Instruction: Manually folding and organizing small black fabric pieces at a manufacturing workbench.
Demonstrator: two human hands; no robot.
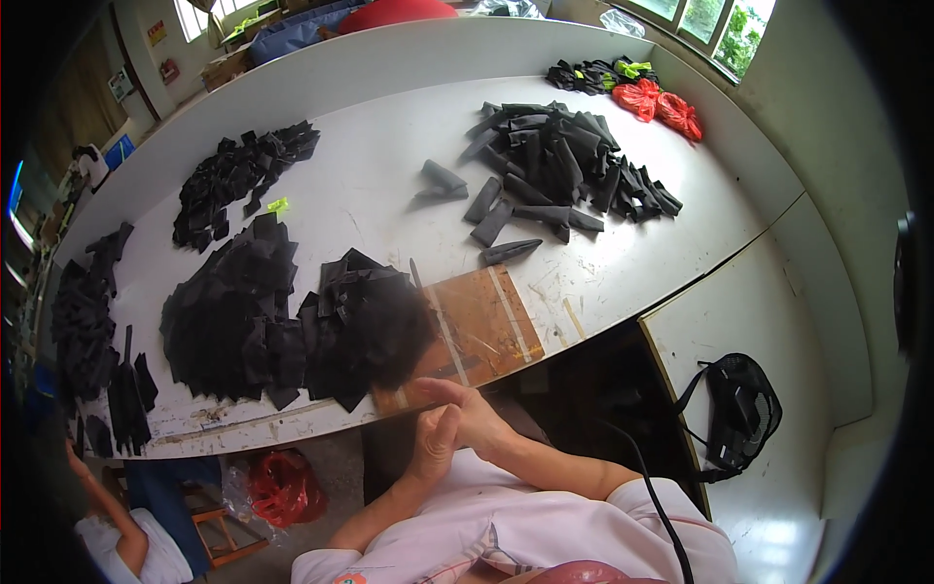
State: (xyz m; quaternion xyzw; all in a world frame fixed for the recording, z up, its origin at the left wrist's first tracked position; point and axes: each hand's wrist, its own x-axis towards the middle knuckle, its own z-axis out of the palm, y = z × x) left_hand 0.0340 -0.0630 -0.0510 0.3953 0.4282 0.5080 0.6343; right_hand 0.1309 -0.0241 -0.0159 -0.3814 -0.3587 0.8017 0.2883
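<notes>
My two hands meet at the table's near edge, in front of a brown board (477,321) with pale tape strips. My right hand (475,417) reaches leftward with its fingers stretched out, and nothing shows in it. Against its palm side rests my left hand (434,440), thumb up; its other fingers are mostly hidden. Just beyond lies a heap of flat black fabric pieces (355,311), its right side blurred. A larger heap of black pieces (229,311) sits to its left. A thin dark pointed thing (415,274) lies at the board's far left corner.
Rolled black fabric tubes (555,161) are piled at the far right, near red plastic bags (657,105). More black pieces (238,180) lie far left. A black mesh-backed object (741,414) rests on the right side table. Another person (146,545) sits at lower left, near a red bag (287,487).
</notes>
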